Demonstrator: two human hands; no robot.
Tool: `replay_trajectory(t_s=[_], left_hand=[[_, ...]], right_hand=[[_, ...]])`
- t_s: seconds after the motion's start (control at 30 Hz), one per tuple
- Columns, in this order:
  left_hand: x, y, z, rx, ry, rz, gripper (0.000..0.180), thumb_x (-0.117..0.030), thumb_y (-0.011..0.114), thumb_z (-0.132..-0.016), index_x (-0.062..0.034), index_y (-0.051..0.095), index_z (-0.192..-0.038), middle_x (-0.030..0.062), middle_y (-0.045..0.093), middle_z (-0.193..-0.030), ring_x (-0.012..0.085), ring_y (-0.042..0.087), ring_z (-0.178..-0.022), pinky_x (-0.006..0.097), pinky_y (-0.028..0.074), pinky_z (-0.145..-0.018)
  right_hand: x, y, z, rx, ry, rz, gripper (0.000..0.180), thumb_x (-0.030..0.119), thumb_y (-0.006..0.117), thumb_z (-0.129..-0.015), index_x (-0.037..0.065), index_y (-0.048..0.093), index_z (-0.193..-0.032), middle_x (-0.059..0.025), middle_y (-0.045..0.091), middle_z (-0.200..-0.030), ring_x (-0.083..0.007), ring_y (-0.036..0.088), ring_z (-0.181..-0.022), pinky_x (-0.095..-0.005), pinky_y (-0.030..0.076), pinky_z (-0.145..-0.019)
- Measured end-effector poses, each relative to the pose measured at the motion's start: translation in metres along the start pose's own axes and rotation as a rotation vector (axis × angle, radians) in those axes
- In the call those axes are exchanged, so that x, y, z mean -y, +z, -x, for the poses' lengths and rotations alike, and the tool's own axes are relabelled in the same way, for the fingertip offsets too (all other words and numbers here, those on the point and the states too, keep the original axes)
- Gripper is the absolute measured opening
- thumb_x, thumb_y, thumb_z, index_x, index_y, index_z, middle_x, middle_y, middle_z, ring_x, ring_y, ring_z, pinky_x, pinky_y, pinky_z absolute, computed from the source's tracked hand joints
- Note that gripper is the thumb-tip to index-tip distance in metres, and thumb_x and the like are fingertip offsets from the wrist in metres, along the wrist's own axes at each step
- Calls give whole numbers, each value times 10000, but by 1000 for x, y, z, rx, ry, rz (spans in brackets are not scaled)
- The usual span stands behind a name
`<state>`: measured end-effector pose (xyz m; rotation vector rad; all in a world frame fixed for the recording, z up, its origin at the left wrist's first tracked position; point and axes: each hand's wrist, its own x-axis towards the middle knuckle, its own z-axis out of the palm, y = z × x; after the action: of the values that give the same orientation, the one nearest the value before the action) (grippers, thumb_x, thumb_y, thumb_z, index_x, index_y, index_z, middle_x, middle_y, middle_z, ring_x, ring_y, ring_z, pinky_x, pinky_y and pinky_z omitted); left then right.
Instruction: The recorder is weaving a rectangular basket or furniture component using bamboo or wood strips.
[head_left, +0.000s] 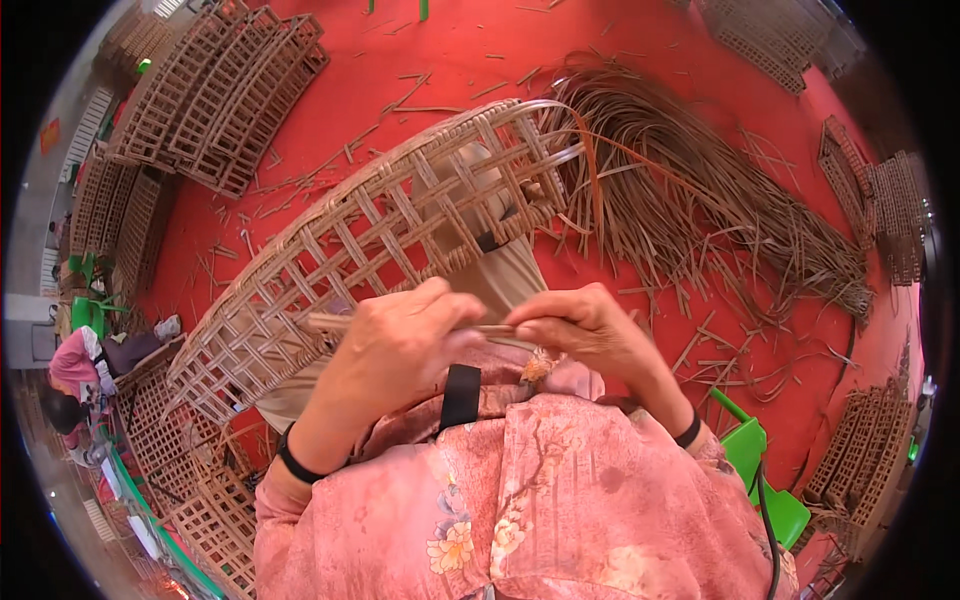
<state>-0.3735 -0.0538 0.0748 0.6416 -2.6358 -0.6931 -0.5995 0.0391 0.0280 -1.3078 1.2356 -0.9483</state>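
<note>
A flat brown rattan strip (494,329) stretches between my two hands in front of my chest. My left hand (400,335) is closed around it, and a light brown end sticks out on that hand's far left side. The other end is pinched between thumb and fingers of my right hand (580,322). Across my lap lies a long openwork rattan panel (335,222), with a lattice of wide gaps and a thickly wrapped rim. Loose shiny strands hang off its upper right end. My left hand is just beside the panel's lower edge.
A large heap of long rattan strips (690,175) spreads over the red floor (400,50), among scattered offcuts. Woven panels are stacked at the upper left (215,95) and right (862,450). A green chair (750,460) stands at my right. Another person (80,365) sits far left.
</note>
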Motion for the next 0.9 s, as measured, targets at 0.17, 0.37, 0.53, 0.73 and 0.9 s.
replay_trajectory(t_s=[0.17,0.37,0.53,0.73,0.9], left_hand=[[24,-22,32,59,-156,-63,86,-130,718,-861,-54,687,-885,84,583,-761,261,618,-664,367,487,-591],[17,9,10,49,-88,127,111,-126,700,-890,-19,672,-903,110,574,-760,270,604,-681,362,476,-616],[16,21,-9,60,-65,287,112,-116,695,-902,-6,672,-906,111,582,-771,265,601,-693,353,476,-634],[23,21,-28,-88,-246,347,69,-64,687,-907,4,674,-907,78,598,-777,192,587,-699,320,467,-643],[19,30,-44,-66,-148,337,86,-76,700,-897,5,677,-912,95,608,-796,223,595,-711,324,474,-664]], right_hand=[[-10,-43,14,-54,103,147,143,132,693,-938,16,741,-1004,-26,659,-711,-54,559,-663,-253,452,-572],[5,-14,0,0,41,64,134,77,678,-918,-7,724,-1012,-77,696,-781,-113,650,-733,-288,517,-662],[7,-14,-2,-76,-44,156,118,64,691,-905,-12,722,-990,-79,706,-790,-105,631,-715,-281,510,-655],[-7,-77,-7,-594,75,174,125,102,693,-939,-15,736,-949,15,646,-746,-35,534,-682,-229,445,-595],[-46,-94,-27,-675,-102,171,148,132,697,-948,-4,745,-979,53,612,-740,-20,497,-660,-212,414,-565]])
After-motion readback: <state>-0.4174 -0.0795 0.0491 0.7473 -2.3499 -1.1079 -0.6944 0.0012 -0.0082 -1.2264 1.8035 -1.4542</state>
